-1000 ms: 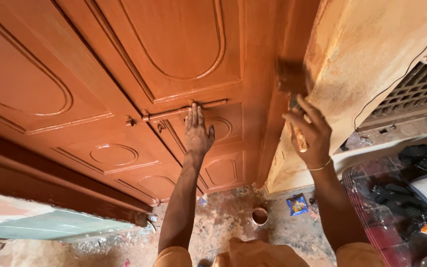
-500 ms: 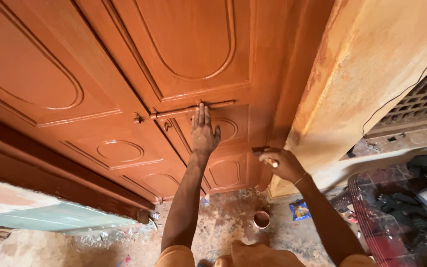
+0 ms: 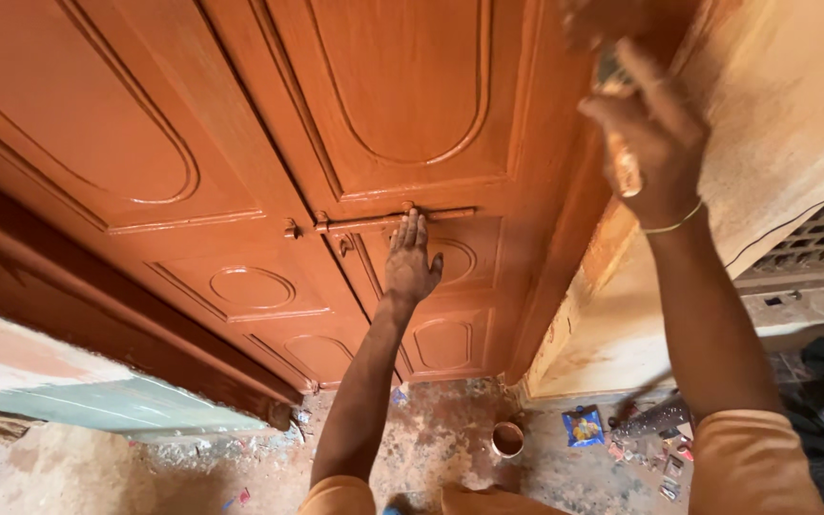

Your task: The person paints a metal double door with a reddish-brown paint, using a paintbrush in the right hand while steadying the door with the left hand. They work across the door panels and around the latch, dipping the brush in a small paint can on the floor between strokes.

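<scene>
Door: we face an orange-brown panelled double door [image 3: 240, 124], seen from a camera that looks down along our arms; its right leaf carries raised oval and arched mouldings.
Left hand: our left hand [image 3: 412, 262] lies flat on the right leaf, its grip spread apart, fingertips touching the underside of the sliding bolt [image 3: 393, 221] that crosses the leaf's middle.
Right hand: our right hand [image 3: 646, 143] is raised near the door's right edge, by the frame, a thin band on the wrist.
Right grip: closed around a paintbrush [image 3: 622, 162]; only its pale handle shows clearly, the head is blurred near the top.
Wall: a cream wall [image 3: 793, 114] stained with orange paint runs beside the frame.
Floor: a small round tin [image 3: 507, 439] stands on the rough floor [image 3: 431, 429] below the door's bottom right corner, with scattered litter near it.
</scene>
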A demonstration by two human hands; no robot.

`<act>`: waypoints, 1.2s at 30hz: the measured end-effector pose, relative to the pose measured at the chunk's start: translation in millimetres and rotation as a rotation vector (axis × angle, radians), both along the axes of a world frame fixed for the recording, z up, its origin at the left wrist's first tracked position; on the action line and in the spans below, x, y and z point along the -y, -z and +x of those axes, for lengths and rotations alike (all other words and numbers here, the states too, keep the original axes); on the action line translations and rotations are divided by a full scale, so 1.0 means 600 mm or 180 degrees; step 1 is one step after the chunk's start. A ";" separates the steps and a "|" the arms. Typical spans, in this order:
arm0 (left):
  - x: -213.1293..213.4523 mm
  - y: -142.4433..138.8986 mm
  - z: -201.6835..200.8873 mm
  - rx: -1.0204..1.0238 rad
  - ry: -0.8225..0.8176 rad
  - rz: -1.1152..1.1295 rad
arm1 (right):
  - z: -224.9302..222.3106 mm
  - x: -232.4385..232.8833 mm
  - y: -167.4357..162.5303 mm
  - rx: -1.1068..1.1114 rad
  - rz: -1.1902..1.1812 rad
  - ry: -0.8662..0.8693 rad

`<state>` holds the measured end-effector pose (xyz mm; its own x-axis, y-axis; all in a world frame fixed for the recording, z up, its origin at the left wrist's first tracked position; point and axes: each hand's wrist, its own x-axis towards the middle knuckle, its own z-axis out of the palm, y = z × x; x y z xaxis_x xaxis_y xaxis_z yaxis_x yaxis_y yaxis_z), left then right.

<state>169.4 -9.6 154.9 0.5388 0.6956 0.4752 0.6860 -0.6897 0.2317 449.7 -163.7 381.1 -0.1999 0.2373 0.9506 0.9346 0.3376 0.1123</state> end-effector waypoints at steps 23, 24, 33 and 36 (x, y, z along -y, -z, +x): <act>-0.063 -0.238 -0.210 -0.0146 -0.0403 0.0845 | -0.153 -0.070 0.054 -0.0050 -0.1828 -0.0793; -0.069 -0.237 -0.215 -0.0117 -0.0430 0.0839 | -0.162 -0.068 0.029 0.0097 -0.1325 -0.0659; -0.102 -0.223 -0.247 0.0088 -0.0364 0.1055 | -0.201 -0.088 0.040 0.0618 -0.0806 0.0014; -0.101 -0.211 -0.259 0.0130 -0.0269 0.0931 | -0.221 -0.100 0.141 0.0840 -0.2154 0.0000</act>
<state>14.3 50.9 281.5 0.4614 0.5675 0.6820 0.7380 -0.6722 0.0600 317.0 -103.6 296.3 -0.4024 0.7565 0.5156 0.9052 0.4129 0.1006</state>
